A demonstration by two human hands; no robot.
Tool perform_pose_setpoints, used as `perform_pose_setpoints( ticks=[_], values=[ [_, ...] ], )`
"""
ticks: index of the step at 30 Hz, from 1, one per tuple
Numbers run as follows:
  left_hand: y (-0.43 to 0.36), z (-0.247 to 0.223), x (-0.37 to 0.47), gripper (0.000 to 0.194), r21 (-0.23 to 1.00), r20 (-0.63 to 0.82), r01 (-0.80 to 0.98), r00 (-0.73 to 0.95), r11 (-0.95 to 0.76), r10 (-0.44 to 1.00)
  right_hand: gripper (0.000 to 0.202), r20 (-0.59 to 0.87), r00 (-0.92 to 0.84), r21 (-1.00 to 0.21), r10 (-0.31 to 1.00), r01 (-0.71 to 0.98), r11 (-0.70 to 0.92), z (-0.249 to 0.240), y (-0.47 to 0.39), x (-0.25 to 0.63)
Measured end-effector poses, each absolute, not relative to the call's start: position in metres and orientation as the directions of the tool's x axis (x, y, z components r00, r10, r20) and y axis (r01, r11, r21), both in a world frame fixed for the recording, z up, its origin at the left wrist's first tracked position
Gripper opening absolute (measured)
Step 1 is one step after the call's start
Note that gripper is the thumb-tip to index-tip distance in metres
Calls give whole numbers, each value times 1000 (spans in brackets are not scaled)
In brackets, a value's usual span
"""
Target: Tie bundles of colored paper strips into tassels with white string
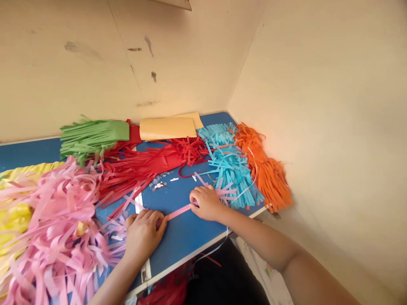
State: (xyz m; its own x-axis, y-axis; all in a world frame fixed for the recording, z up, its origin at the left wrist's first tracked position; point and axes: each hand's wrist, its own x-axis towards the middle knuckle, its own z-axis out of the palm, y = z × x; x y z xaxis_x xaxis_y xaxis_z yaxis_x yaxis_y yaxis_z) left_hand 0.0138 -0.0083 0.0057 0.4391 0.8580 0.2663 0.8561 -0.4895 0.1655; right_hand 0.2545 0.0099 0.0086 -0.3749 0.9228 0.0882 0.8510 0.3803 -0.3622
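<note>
A narrow rolled pink paper strip (pixel 179 212) lies across the blue table (pixel 181 241), stretched between my two hands. My left hand (pixel 144 233) has its fingers curled round the left end, where loose pink fringe (pixel 118 226) fans out. The right end is in my right hand (pixel 206 203), its fingers closed on it, and more pink fringe (pixel 227 192) shows just beyond. Both hands rest on the tabletop. The parts of the strip under my fingers are hidden.
Pink (pixel 70 203) and yellow fringe (pixel 15 218) heap at the left. Green (pixel 95 135), red (pixel 143 165), blue (pixel 233 169) and orange fringe (pixel 270 178) line the back and right, with folded yellow paper (pixel 168 128). White string (pixel 249 186) trails over the table edge. Walls stand behind and right.
</note>
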Motion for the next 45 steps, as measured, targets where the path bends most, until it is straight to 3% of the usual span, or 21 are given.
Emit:
perform_pose_setpoints(
  ticks=[3,6,9,16,23,29,35,39,41,45],
  values=[
    [-11,11,13,18,91,321,826,505,-556,801,6,204,-494,-249,845,809,533,11,6,254],
    [-15,14,14,32,-14,358,747,625,-665,694,11,271,-637,-159,722,710,686,10,3,256],
    [-15,16,20,28,-42,374,725,650,-688,662,19,298,-697,-115,652,652,749,8,5,258],
    [-5,15,33,17,50,393,729,614,-683,684,15,327,-701,-84,633,646,759,10,8,257],
    [3,11,29,16,76,429,713,608,-697,668,23,281,-792,82,541,582,809,8,16,236],
    [3,12,30,20,26,492,716,598,-698,633,15,278,-682,-86,676,684,725,11,24,229],
    [-6,8,22,24,-5,522,699,612,-715,594,22,397,-657,-4,641,697,717,-1,9,228],
    [-14,-4,3,33,-22,483,662,663,-749,572,24,399,-629,-63,667,707,705,-9,7,250],
    [-16,-10,-6,33,17,465,656,663,-755,587,22,380,-603,-142,701,711,689,-9,9,262],
    [-15,-16,-11,25,221,471,676,557,-703,684,13,252,-561,-314,789,724,615,-3,15,273]
  ],
)
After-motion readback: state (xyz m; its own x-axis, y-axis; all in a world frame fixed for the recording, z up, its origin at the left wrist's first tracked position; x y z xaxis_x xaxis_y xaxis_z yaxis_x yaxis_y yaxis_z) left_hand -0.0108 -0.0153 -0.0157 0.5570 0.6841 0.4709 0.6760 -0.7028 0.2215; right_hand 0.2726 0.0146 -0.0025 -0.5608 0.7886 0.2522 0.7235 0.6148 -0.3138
